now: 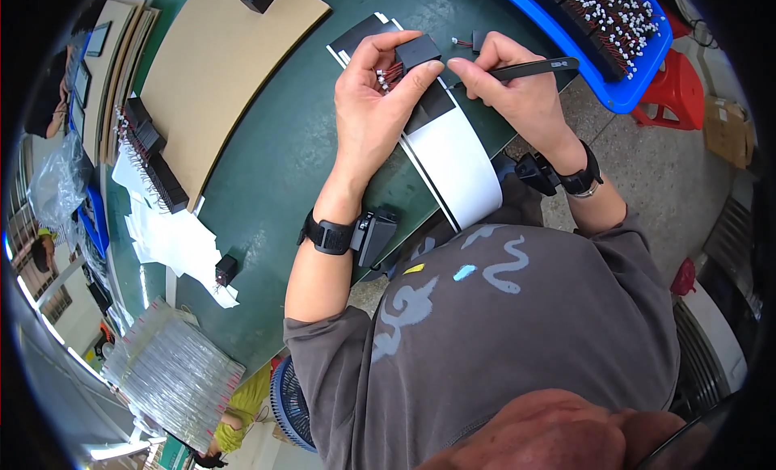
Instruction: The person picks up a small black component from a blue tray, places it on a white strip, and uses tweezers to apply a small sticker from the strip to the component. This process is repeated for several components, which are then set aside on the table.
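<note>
Several black rectangular blocks (pixel 418 51) with red wires and white connectors are gripped in my left hand (pixel 374 98), thumb on the near side and fingers round the far side. Black tweezers (pixel 533 69) lie across my right hand (pixel 517 90), whose thumb and fingers are closed on them. Their tip points left, close to the blocks. Beneath both hands runs a white strip (pixel 457 159) with black patches, its near end bending down over the table edge. One more small black block (pixel 478 40) with a wire lies just beyond my right fingers.
A blue tray (pixel 622 98) of wired black blocks stands at the far right, above a red stool (pixel 675 94). Left on the green table (pixel 271 159) are a brown board (pixel 234 58), a row of wired blocks (pixel 162 175) and white paper sheets (pixel 182 240). Other people work at far left.
</note>
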### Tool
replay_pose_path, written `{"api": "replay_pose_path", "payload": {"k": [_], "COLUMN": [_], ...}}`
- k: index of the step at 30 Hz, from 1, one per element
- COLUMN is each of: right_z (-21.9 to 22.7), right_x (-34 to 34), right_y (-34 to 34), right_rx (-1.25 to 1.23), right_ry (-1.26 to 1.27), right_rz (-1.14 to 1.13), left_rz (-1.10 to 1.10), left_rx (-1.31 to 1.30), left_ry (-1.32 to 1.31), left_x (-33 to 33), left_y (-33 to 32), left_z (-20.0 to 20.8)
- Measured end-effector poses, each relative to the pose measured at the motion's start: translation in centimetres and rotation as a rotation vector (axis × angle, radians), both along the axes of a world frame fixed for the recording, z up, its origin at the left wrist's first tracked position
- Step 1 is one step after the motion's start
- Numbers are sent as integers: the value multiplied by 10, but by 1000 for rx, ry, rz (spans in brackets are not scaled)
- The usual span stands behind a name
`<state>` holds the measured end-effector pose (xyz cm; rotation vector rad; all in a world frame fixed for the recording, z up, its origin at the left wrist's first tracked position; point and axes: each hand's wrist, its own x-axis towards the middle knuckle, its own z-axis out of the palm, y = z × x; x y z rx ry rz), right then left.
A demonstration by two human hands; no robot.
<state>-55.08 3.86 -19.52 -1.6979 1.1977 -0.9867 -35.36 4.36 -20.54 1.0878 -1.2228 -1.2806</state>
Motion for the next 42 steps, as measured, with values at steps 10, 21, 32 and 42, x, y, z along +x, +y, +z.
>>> {"api": "replay_pose_path", "payload": {"k": [10, 21, 32, 42], "right_z": [-1, -5, -2, -3], "right_x": [1, -2, -3, -3], "right_y": [-1, -3, -5, 5], "right_rx": [18, -17, 8, -225], "right_ry": [-17, 43, -7, -628], "right_rz": [47, 60, 100, 181], "left_rz": [-8, -8, -11, -24], "left_rx": [9, 11, 23, -37], "left_ry": [5, 0, -13, 55], "left_x": [1, 2, 2, -1], "left_y": [0, 1, 1, 3], "left_z": [1, 1, 3, 0]}}
